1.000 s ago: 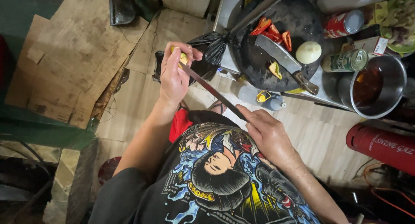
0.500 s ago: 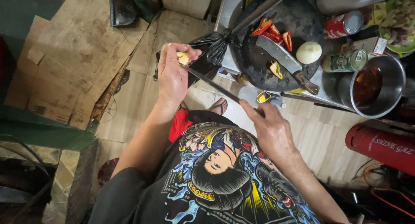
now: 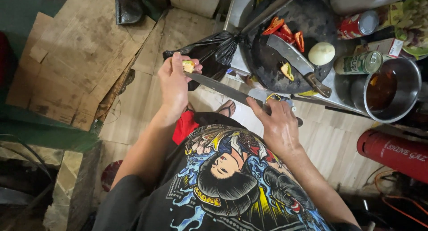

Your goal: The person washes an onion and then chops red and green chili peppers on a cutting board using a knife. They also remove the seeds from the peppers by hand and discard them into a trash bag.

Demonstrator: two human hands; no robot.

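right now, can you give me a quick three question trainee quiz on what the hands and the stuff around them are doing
1. True or false: the left hand pinches a small yellow-green vegetable piece.
2. What does the right hand grip? A) a tin can B) the long steel knife C) a metal pot
3. Fill in: the pale peeled onion rests on the round dark ____.

Key: 1 true. 2 B; its blade reaches to the piece held over the black plastic bag. 3 chopping board, where red pepper pieces and a second knife, a broad cleaver, also lie.
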